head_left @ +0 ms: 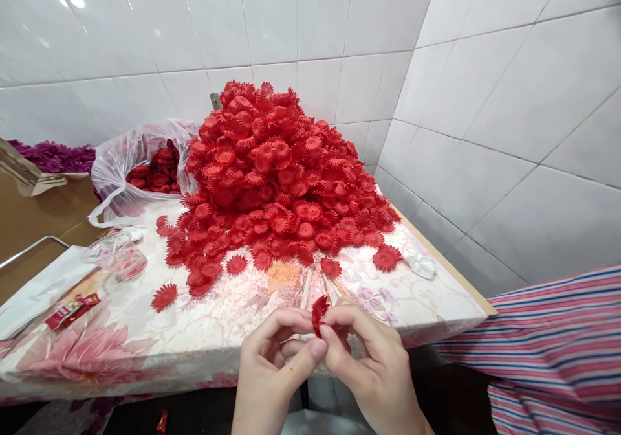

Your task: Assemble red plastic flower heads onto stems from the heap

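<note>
Between my two hands, at the table's front edge, is a small red artificial flower [319, 313], seen edge-on with its petals folded up. The thumb and fingers of my left hand [281, 351] pinch it from one side. From the other side my right hand [361, 351] grips it with thumb and forefinger. A big heap of red artificial flowers [281, 176] rises just beyond them, against the tiled wall. Thin sticks [308, 284] lie on the cloth behind my fingers, partly hidden by them. A few single flowers [387, 257] lie apart from the heap.
Left of the heap stands a clear plastic bag [114, 189] with darker red flowers inside. A cardboard box [53, 218] with purple flowers behind it is at far left. A clear plastic cup [116, 254] and red wrapper [72, 312] lie on the floral tablecloth [194, 331]. Striped cloth [557, 338] hangs at right.
</note>
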Motion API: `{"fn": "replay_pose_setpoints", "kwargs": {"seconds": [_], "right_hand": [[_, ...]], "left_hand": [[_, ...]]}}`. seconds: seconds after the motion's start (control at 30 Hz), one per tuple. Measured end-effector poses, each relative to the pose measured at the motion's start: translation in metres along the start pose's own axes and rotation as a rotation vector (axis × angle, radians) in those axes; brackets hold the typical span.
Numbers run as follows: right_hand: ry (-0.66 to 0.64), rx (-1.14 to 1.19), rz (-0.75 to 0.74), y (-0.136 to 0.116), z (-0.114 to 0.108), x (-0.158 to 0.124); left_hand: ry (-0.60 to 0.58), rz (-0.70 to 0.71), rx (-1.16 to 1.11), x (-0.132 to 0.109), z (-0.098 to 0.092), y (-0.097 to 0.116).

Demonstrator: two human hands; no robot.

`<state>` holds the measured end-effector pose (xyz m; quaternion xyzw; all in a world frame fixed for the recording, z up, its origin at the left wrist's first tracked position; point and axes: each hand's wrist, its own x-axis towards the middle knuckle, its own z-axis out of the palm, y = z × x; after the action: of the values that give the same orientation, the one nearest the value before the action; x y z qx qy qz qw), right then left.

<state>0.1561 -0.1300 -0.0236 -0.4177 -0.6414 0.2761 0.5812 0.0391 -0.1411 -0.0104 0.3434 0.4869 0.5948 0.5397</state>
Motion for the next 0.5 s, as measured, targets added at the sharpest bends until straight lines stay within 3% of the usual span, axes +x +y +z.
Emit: {"fn": "replay_pose_setpoints", "kwargs": {"seconds": [0.13, 0.37, 0.5], "right_hand": [[-0.074, 0.129, 0.137, 0.0026, -0.0033, -0.0026], [-0.253, 0.631, 0.633, 0.0059, -0.0068, 0.0020], [-0.232, 0.603, 0.669, 0.0028, -0.0088, 0.0042]], "left_hand": [[0.025, 0.038, 0.050, -0.0018, 0.0033, 0.0003], [-0.038, 0.100, 0.187, 0.0035, -0.0034, 0.0001], [-0.057, 0.074, 0.205, 0.0067, -0.0038, 0.0003]]}}
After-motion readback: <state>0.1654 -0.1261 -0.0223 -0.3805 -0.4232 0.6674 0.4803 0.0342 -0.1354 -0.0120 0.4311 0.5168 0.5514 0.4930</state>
